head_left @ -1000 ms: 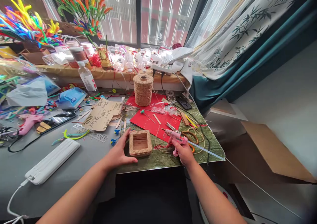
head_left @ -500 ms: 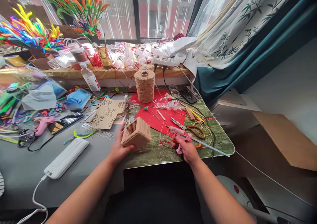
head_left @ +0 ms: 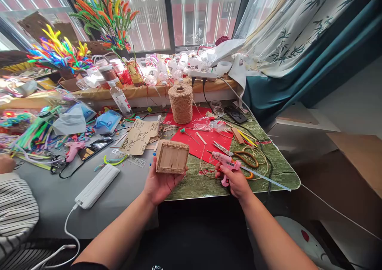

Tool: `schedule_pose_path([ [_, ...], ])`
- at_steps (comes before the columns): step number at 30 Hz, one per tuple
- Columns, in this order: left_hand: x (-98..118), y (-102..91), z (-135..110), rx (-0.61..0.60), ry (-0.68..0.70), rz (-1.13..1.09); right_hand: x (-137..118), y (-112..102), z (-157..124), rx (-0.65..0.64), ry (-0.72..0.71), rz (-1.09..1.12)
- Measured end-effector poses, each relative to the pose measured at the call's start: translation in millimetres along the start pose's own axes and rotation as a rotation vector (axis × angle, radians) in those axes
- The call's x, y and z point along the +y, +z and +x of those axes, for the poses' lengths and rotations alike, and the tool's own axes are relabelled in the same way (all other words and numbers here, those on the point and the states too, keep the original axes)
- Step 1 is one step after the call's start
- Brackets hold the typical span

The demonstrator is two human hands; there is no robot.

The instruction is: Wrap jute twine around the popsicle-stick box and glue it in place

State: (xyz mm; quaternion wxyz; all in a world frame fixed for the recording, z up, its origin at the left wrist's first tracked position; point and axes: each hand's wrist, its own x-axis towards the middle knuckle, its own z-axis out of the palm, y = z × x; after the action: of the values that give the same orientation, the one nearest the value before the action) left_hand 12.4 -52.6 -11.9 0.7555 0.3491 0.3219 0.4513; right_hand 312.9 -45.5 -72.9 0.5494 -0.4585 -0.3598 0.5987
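Observation:
My left hand holds a small square box wrapped in twine, its flat wooden-slat face turned toward me. The fingers support it from below and at its left side. In my right hand is a pink hot glue gun, its nozzle pointing left toward the box but apart from it. A long translucent glue stick sticks out of its back. Just behind the gun lie scissors with orange handles, partly hidden by my right hand. A large spool of twine stands upright behind the box.
Red sheets lie on the green-patterned table. Sandpaper, a white power strip, a second pink glue gun and a phone are on the left. A bottle stands near the sill. Another person's striped sleeve shows at the left edge.
My left hand has turned the box, so its slatted face shows instead of its hollow opening. The view has swung left, bringing the other person's sleeve and hand further in. My right hand keeps its hold.

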Motion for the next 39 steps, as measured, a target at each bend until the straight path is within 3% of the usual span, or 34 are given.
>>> schedule_pose_path([
  [6,-27.4,15.2,-7.0,-0.051,-0.199,-0.259,-4.8,4.4,-0.9,0.045,-0.083,-0.095],
  [10,-51.4,13.8,-6.6,-0.158,-0.319,-0.33,-18.2,24.2,-14.0,0.007,-0.138,-0.047],
  [13,-62.1,9.0,-2.0,-0.173,-0.348,-0.354,-25.4,43.3,-25.3,-0.069,-0.137,0.01],
  [17,-61.6,11.8,2.1,-0.125,-0.349,-0.429,-27.8,62.8,-31.2,-0.047,-0.05,0.036],
  [22,-55.1,20.9,3.8,-0.103,-0.373,-0.491,-24.8,75.3,-29.2,0.062,-0.056,0.063],
  [33,-61.5,8.4,2.9,-0.146,-0.37,-0.499,-19.9,68.3,-28.8,-0.001,-0.054,0.068],
  [39,-58.5,17.8,-1.6,-0.137,-0.325,-0.49,-24.4,63.4,-27.0,-0.01,-0.019,0.062],
])
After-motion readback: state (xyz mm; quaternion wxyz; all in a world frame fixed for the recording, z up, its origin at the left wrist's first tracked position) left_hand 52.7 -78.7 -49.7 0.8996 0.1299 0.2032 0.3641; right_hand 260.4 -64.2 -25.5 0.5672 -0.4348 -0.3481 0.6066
